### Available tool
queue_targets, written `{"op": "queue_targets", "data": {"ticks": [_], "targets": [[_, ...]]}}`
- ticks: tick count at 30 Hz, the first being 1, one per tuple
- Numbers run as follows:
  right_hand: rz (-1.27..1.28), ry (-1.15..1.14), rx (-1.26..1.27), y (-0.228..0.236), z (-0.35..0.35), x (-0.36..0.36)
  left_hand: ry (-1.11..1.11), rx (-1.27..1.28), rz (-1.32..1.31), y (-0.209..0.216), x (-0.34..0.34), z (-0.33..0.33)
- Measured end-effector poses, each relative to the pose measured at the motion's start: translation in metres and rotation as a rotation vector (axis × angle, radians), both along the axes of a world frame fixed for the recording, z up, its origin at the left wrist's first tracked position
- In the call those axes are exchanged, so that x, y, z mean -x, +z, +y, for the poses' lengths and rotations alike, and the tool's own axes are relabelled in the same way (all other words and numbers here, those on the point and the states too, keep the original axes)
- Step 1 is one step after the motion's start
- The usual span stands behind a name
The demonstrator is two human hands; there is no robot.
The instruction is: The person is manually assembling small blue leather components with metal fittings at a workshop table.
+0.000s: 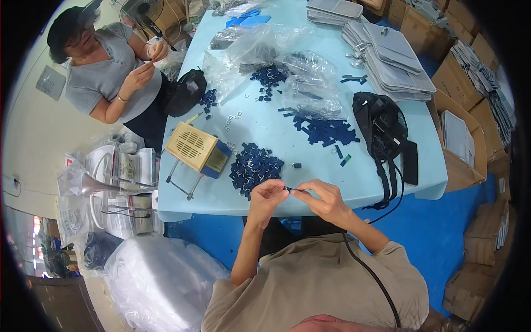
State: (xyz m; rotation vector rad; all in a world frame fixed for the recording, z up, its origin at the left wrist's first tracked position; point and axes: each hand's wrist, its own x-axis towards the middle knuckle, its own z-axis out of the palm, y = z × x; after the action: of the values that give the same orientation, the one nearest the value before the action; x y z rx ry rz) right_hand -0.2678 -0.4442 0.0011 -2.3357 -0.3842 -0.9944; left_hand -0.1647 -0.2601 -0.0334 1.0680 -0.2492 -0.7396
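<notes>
The left hand (pixel 267 193) and right hand (pixel 323 198) are pinching, fingertips narrowed, the two ends of a small dark blue strap piece (pixel 291 190) between them, just above the near edge of the light blue table (pixel 332 177). Just beyond the left hand a heap of blue strap loops (pixel 255 165) is lying. Farther left a tan box (pixel 193 146) is sitting; beyond the right hand, a black bag (pixel 381 124).
</notes>
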Motion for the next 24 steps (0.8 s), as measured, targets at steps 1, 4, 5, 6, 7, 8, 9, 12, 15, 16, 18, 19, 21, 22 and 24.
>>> {"op": "queue_targets", "data": {"ticks": [1,4,5,6,7,8,9,12,15,16,18,19,21,22,24], "targets": [[-0.010,-0.005,0.000,0.000,0.001,-0.001,-0.016,0.044,0.003,0.000,0.000,-0.001],[-0.046,-0.015,-0.004,0.000,0.004,-0.003,-0.009,0.117,0.210,0.006,0.002,-0.002],[-0.070,-0.021,-0.009,0.001,0.005,-0.003,-0.009,0.117,0.208,0.006,0.002,-0.002],[-0.072,-0.019,-0.009,0.001,0.006,-0.004,-0.010,0.179,0.264,0.005,0.003,-0.002],[-0.072,-0.024,-0.021,0.002,0.008,-0.003,-0.012,0.241,0.320,0.004,0.003,-0.002],[-0.071,-0.029,-0.033,0.002,0.010,-0.003,-0.011,0.241,0.318,0.003,0.005,-0.002],[-0.071,-0.027,-0.034,0.001,0.011,-0.003,0.001,0.235,0.309,0.001,0.008,-0.003],[-0.053,0.006,-0.050,-0.002,0.013,-0.003,0.011,0.227,0.303,-0.001,0.014,-0.004],[-0.023,-0.004,-0.079,-0.002,0.013,-0.003,-0.003,0.199,0.317,-0.003,0.017,-0.004],[-0.017,-0.001,-0.066,-0.003,0.012,-0.003,-0.013,0.173,0.328,-0.003,0.017,-0.004],[-0.012,0.000,-0.055,-0.003,0.010,-0.002,-0.060,0.196,0.346,-0.004,0.018,-0.003],[0.001,0.003,-0.041,-0.003,0.009,-0.001,-0.106,0.219,0.363,-0.003,0.018,-0.003],[0.014,0.005,-0.029,-0.003,0.007,0.000,-0.115,0.201,0.374,0.000,0.019,-0.004],[0.024,0.011,-0.019,-0.003,0.006,0.001,-0.123,0.185,0.386,0.002,0.019,-0.004],[0.034,0.017,-0.008,-0.002,0.005,0.001,-0.154,0.192,0.401,0.000,0.016,-0.003]]}}
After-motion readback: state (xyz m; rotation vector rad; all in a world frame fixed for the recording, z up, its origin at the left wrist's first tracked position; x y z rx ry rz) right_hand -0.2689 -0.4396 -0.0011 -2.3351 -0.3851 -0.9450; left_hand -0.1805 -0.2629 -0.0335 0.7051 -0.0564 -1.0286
